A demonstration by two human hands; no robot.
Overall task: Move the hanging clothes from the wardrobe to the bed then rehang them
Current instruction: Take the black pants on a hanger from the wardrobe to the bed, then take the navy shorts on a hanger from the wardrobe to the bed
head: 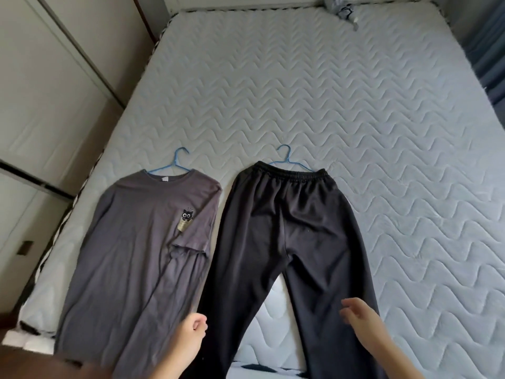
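Lying flat on the bed [328, 91] are two garments, side by side at the near edge, each on a blue hanger. The grey shirt [136, 255] sits at about 8 o'clock in the view, its hanger hook [180, 154] pointing toward 12 o'clock, a small cat print on its chest. Its left side runs close along the mattress's left edge, and its hem reaches the near edge. The black trousers [287, 236] lie just to the right, at about 6 o'clock, nearly touching the shirt, with their own hanger hook [284, 151] showing above the waistband and the legs splayed toward the near edge.

The left hand [191, 335] hovers over the gap between shirt and trousers, fingers curled loosely inward, holding nothing. The right hand [358, 313] hovers over the right trouser leg, fingers loosely bent and slightly apart, holding nothing.

From 12 to 4 o'clock the quilted mattress is bare, save for a small bundle of cloth [341, 6] at the far edge. White wardrobe doors [41, 91] stand along the left, at 9 to 10 o'clock.
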